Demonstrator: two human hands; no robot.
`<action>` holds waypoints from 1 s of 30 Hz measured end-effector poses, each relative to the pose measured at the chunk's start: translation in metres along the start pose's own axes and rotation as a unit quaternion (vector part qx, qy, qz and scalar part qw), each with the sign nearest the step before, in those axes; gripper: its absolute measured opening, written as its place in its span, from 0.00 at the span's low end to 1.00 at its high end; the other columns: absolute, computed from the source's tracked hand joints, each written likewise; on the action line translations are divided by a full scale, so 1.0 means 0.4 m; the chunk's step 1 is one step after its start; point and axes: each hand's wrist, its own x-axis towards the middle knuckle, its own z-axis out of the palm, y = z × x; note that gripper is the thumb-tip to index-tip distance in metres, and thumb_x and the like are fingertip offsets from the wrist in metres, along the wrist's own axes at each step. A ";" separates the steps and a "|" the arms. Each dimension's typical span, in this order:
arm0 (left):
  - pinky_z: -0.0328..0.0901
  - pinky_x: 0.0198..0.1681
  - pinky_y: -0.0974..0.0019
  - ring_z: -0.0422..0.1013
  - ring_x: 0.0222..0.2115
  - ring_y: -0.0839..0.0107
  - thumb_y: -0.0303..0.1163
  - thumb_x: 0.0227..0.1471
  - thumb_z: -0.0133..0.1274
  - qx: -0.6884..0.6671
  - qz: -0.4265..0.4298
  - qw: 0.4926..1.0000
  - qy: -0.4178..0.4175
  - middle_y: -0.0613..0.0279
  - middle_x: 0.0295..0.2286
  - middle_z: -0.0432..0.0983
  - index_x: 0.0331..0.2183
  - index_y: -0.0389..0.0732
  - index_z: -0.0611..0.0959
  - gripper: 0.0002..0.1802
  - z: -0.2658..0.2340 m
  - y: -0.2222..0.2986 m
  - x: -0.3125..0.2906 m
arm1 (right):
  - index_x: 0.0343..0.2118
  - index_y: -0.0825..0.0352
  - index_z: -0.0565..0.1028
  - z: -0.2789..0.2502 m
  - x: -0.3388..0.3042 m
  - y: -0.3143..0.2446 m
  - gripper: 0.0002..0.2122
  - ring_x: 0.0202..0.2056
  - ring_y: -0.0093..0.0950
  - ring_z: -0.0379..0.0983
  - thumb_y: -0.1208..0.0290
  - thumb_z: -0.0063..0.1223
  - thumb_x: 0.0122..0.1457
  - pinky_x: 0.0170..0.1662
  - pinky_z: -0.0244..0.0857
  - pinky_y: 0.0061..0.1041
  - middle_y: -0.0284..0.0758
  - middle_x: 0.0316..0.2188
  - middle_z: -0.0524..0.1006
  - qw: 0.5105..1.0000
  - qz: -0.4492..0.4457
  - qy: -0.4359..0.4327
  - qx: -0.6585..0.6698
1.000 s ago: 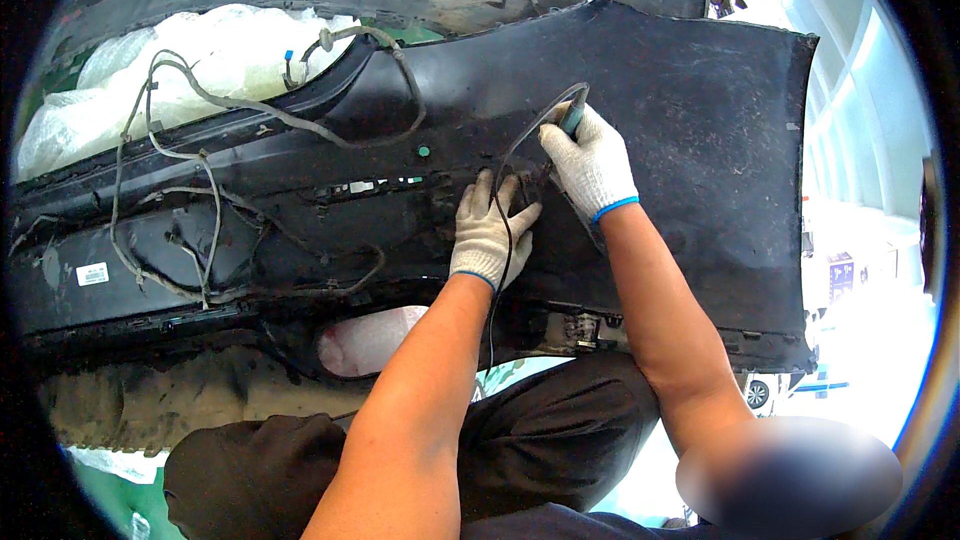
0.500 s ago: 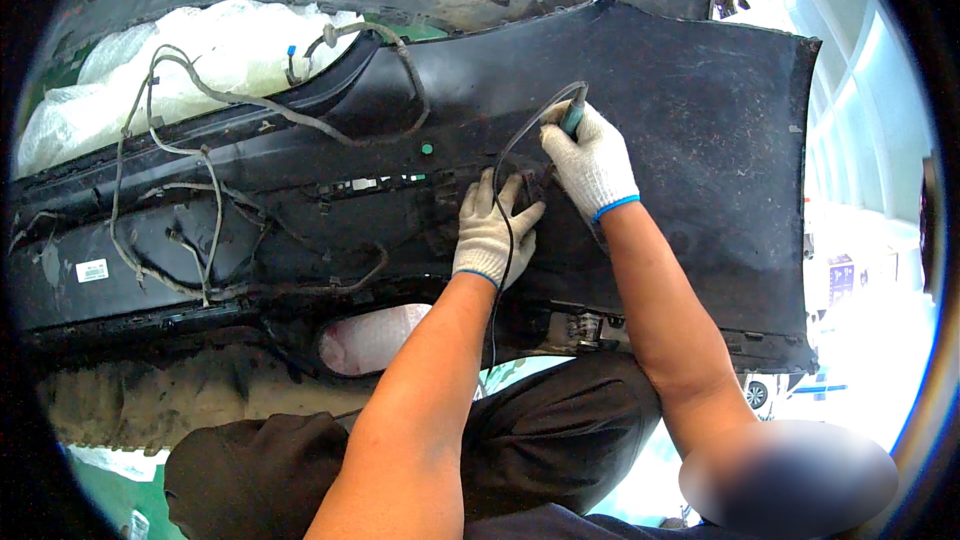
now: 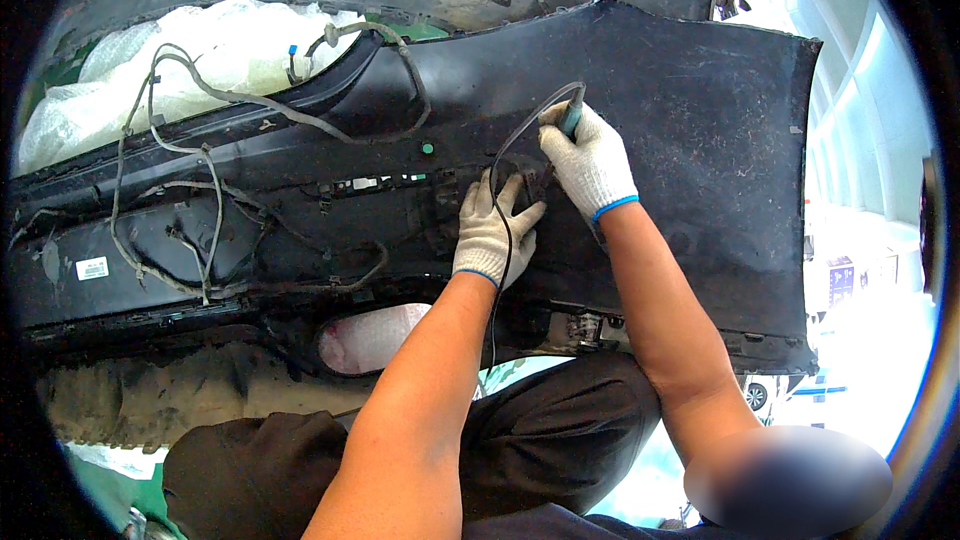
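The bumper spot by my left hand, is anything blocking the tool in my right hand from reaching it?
Nothing visible. The right hand holds the corded tool with its tip beside the left hand, pressed flat on the black bumper.

Gloved worker, bare forearms, dark trousers

Both the left hand (image 3: 492,237) and the right hand (image 3: 592,162) wear white knitted work gloves with thin blue-trimmed cuffs; forearms are unsleeved, and loose black trousers (image 3: 540,440) cover the legs below them.
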 end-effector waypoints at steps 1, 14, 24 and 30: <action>0.44 0.78 0.35 0.48 0.76 0.38 0.43 0.58 0.63 0.001 0.000 1.000 0.000 0.51 0.73 0.60 0.59 0.70 0.85 0.27 0.001 0.000 0.000 | 0.45 0.64 0.83 0.001 0.001 0.005 0.08 0.37 0.31 0.83 0.69 0.62 0.65 0.46 0.76 0.32 0.38 0.33 0.85 1.000 -0.006 0.002 0.002; 0.45 0.77 0.34 0.49 0.75 0.38 0.43 0.57 0.64 -0.001 0.009 1.000 0.011 0.51 0.72 0.61 0.59 0.69 0.86 0.27 0.003 -0.002 -0.001 | 0.45 0.64 0.83 -0.010 -0.002 -0.013 0.09 0.38 0.32 0.84 0.69 0.63 0.65 0.46 0.76 0.32 0.39 0.34 0.86 1.000 -0.011 0.019 0.004; 0.45 0.77 0.33 0.48 0.75 0.36 0.43 0.57 0.64 -0.016 0.010 1.000 0.019 0.50 0.73 0.61 0.59 0.68 0.86 0.28 0.012 -0.008 -0.004 | 0.45 0.64 0.84 0.003 0.003 -0.003 0.09 0.38 0.30 0.84 0.68 0.63 0.65 0.47 0.76 0.32 0.39 0.35 0.86 1.000 -0.006 0.008 -0.001; 0.45 0.77 0.33 0.48 0.75 0.36 0.42 0.57 0.64 -0.011 0.015 1.000 0.022 0.50 0.73 0.61 0.58 0.68 0.86 0.27 0.013 -0.010 -0.003 | 0.45 0.63 0.84 0.008 0.007 0.008 0.09 0.37 0.30 0.84 0.68 0.63 0.65 0.46 0.76 0.32 0.38 0.34 0.86 1.000 -0.027 0.013 -0.001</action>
